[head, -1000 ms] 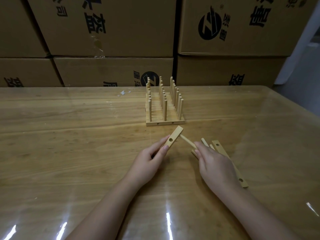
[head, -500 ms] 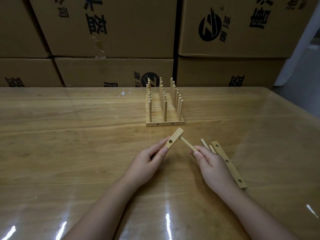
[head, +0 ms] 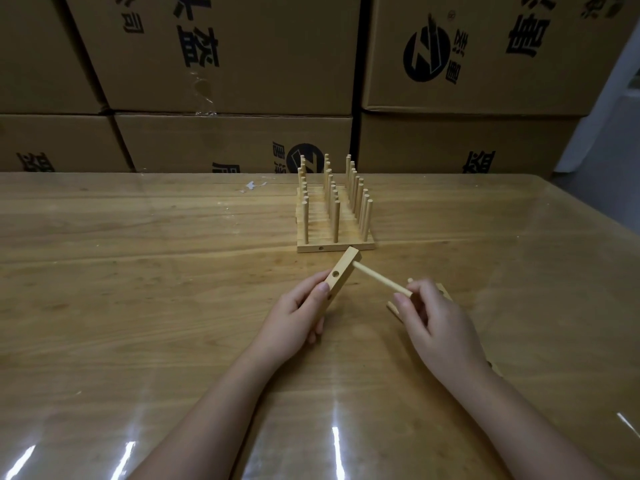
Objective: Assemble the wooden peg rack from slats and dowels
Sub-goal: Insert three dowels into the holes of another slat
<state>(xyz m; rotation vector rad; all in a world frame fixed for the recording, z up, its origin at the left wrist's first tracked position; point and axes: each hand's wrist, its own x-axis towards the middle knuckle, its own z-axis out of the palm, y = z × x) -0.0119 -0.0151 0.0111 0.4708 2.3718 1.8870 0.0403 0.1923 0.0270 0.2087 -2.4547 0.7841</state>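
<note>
Left hand grips a slat raised above the table; right hand pinches a dowel meeting the slat's far end; beyond both stands the peg rack; loose slats lie under the right hand.

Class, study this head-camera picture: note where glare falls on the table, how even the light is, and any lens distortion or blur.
Head view: white glare streaks cross the glossy table near the bottom edge; head view: light is dim, dimmer toward the corners; head view: the boxes lean outward, a wide-lens effect; head view: the slat and dowel look crisp, unblurred.
</note>
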